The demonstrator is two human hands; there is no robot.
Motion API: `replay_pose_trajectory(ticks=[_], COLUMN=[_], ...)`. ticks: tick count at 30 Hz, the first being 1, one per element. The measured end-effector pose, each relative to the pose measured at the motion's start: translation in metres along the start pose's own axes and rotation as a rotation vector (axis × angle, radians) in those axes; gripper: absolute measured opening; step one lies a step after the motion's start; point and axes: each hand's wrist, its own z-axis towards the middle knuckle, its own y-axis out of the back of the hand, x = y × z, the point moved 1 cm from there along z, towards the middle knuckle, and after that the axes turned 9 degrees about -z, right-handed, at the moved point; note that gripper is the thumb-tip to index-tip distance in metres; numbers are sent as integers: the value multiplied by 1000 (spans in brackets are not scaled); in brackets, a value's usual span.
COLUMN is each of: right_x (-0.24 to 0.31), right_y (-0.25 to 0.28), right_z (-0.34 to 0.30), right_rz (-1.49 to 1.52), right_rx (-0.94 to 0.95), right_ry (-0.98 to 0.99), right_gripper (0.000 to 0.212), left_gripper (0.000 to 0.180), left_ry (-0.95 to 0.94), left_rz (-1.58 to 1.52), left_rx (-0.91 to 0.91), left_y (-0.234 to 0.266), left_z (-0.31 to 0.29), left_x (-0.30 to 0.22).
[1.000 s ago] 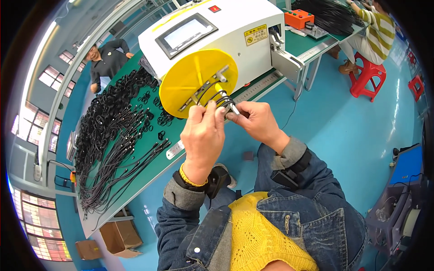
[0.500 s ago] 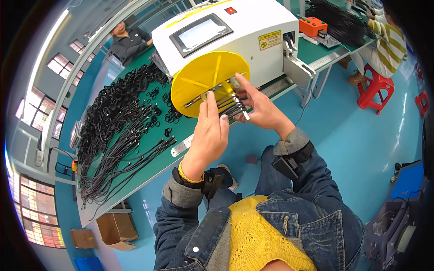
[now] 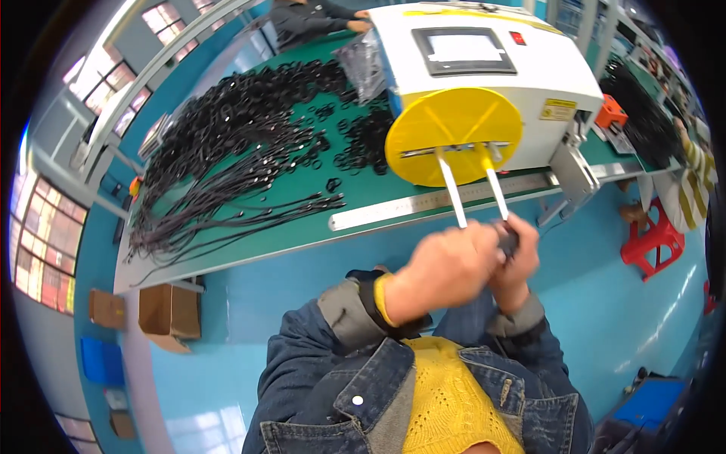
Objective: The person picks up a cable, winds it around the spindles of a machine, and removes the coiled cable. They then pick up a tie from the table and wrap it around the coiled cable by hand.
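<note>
A white machine carries a round yellow disc on its near face. Two pale metal rods stick out of the disc toward me, with no cable on their visible length. Just in front of the rod ends, my right hand is closed around a coiled black cable. My left hand is curled close against it, at the coil's left side. Motion blurs it, and its fingertips are hidden behind its own back, so its hold on the coil does not show clearly.
Black cables and small black rings cover the green tabletop. A steel ruler runs along its front edge. Cardboard box on the floor at left, red stool at right. Another person stands behind the table.
Both hands have drawn back from the disc toward me, and the coiled black cable has come off the rods. The view has swung, so the machine now appears further right.
</note>
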Motion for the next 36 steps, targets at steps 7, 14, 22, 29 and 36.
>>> replay_pose_trajectory(ticks=[7, 14, 22, 29, 36], right_x=[12, 30, 42, 59, 51], right_y=[0, -59, -77, -80, -109], right_z=[-59, -84, -87, -80, -97], right_rz=[-67, 128, -26, 82, 588], right_rx=[702, 871, 1084, 1248, 1045], right_ry=[64, 148, 373, 383, -560], right_gripper=[22, 19, 18, 10, 12], left_gripper=[41, 63, 51, 22, 27], left_ry=[473, 666, 1256, 1059, 1148], left_rz=[-250, -857, -1166, -1159, -1123], left_rx=[482, 1, 477, 470, 157], left_y=[-8, -16, -6, 11, 13], left_z=[-91, -153, -177, -170, -182], left_x=[22, 58, 75, 54, 76])
